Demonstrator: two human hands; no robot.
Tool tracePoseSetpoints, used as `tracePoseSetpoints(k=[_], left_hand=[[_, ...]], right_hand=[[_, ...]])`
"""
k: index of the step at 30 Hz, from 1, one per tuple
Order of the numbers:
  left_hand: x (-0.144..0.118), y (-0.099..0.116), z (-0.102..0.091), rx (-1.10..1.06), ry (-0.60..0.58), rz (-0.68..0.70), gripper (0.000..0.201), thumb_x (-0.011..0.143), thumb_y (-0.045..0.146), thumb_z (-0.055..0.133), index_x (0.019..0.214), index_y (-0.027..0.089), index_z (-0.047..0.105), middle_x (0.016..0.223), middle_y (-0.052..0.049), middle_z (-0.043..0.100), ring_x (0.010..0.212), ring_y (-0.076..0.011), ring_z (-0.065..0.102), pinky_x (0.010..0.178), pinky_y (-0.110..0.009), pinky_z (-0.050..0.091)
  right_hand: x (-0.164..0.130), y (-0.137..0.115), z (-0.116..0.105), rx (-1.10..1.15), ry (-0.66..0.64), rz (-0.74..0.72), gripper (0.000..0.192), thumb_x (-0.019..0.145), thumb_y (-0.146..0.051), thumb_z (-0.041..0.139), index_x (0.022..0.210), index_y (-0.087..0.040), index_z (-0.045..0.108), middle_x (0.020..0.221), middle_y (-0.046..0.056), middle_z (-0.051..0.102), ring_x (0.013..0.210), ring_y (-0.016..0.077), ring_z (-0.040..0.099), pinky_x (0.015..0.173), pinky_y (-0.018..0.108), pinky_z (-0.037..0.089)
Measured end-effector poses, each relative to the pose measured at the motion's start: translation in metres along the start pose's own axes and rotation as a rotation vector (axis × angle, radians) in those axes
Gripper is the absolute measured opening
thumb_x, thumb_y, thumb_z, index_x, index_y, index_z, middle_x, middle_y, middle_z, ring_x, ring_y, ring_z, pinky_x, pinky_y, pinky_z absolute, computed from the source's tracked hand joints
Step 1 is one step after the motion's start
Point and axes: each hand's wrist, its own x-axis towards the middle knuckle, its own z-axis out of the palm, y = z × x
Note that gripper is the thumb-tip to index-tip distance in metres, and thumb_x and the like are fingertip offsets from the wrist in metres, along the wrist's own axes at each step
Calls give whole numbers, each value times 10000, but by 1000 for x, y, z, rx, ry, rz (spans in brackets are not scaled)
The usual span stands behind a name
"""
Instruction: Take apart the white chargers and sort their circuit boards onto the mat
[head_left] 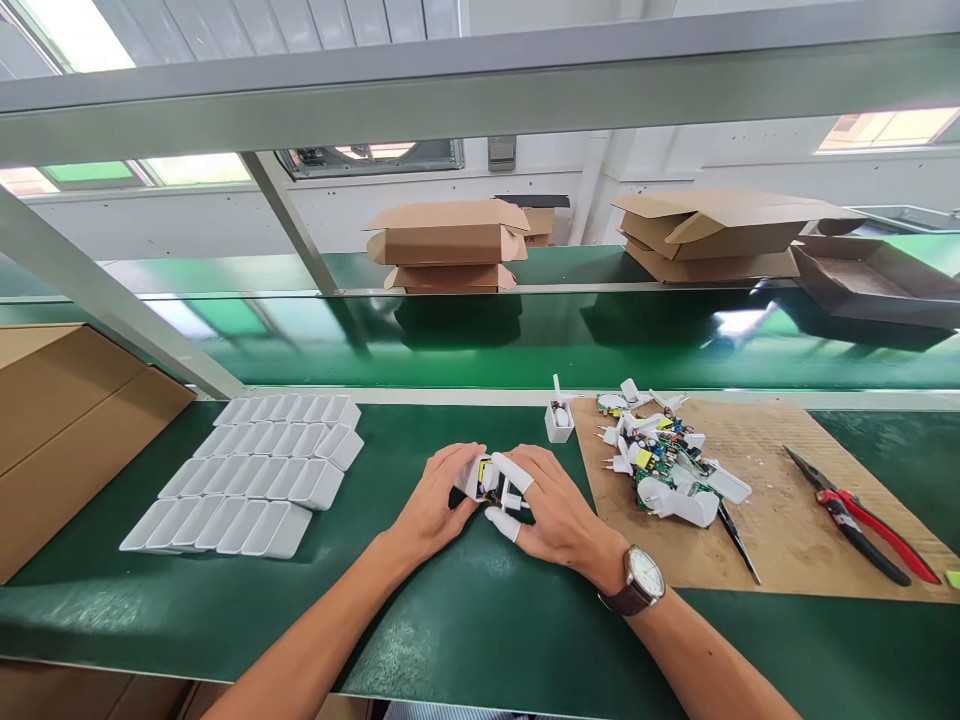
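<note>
My left hand (435, 500) and my right hand (551, 505) meet over the green mat (465, 620), both gripping a small white charger part (487, 480) with a circuit board showing inside it. White finger cots cover my right thumb and forefinger, and a watch (641, 580) sits on that wrist. Left of my hands lie rows of white charger shells (255, 470). To the right, a pile of charger boards and plugs (664, 460) rests on a cardboard sheet (795, 500).
A lone white shell (559, 418) stands upright behind my hands. Red-handled pliers (862, 515) and a thin dark tool (739, 545) lie on the cardboard sheet. A brown carton (60, 420) sits at the left. Folded cardboard boxes (450, 245) stand beyond the conveyor belt (525, 340).
</note>
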Motion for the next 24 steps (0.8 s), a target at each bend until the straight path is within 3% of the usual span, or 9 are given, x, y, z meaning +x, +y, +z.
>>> tracePoseSetpoints(k=[9, 19, 24], left_hand=[[0, 0, -1, -3, -4, -19, 667, 955, 168, 614, 1549, 278, 330, 1378, -115, 631, 1296, -270, 582, 1072, -466, 525], [-1, -1, -1, -15, 1, -30, 656, 958, 209, 629, 1541, 271, 336, 1362, -126, 636, 1259, -267, 606, 1044, -456, 532], [-1, 0, -2, -20, -4, -17, 670, 958, 193, 631, 1548, 271, 324, 1370, -120, 635, 1271, -257, 588, 1054, -440, 521]], right_hand=[[-3, 1, 2, -22, 7, 7, 463, 909, -107, 558, 1366, -131, 487, 1201, 184, 654, 1130, 324, 596, 941, 540, 569], [-8, 5, 3, -14, -40, 22, 654, 907, -75, 527, 1525, -155, 331, 1287, 187, 634, 1188, 337, 585, 939, 560, 569], [-9, 6, 4, -2, -59, 21, 611, 924, -93, 537, 1508, -147, 368, 1288, 187, 630, 1186, 337, 587, 956, 572, 563]])
